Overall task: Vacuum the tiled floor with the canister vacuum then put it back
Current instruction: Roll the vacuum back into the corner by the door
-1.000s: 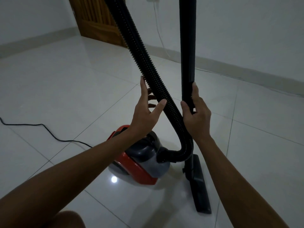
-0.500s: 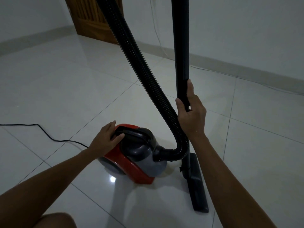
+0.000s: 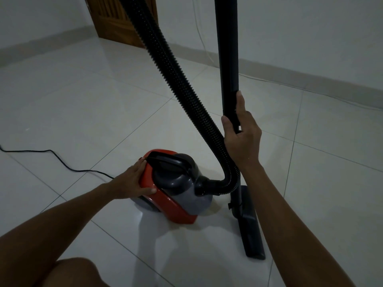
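My right hand holds the tall tube and my left hand lies flat on the red vacuum, so the tube could tip if I let go.

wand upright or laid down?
Upright: the wand stands near vertical, right hand gripping it, floor head flat on the tiles.

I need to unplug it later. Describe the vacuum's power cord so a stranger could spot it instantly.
Start at the red and grey canister on the white tiled floor, where the left hand rests. The power cord snakes leftward from behind it, thin, smooth and lying flat, unlike the thick ribbed hose rising upward.
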